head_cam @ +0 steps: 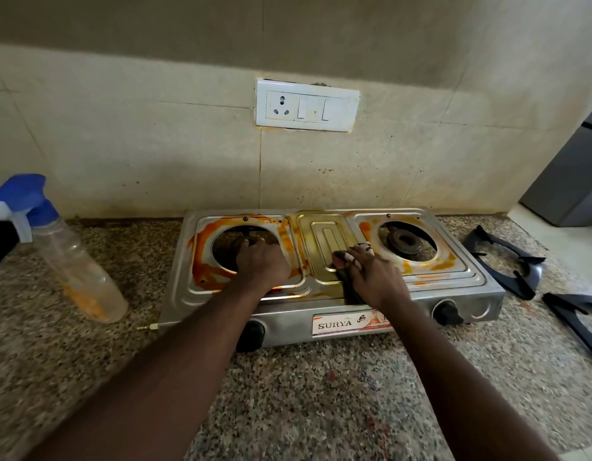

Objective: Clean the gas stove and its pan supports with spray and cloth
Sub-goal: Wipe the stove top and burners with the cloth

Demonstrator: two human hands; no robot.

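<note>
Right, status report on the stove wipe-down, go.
Left hand on left burner opening, hold unclear. Right hand presses cloth on stove centre. Orange stains around both openings. Pan supports off, on counter right.

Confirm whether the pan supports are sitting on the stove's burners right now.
No: both pan supports lie on the countertop to the right of the stove, whose burner openings are uncovered.

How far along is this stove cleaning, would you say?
Done: both black metal pan supports are off, lying on the speckled granite counter right of the steel two-burner stove. In hand: the right hand presses a dark cloth on the stove's centre panel; the left hand rests by the left burner. Left: orange stains ring both burners, and the supports lie untouched.
</note>
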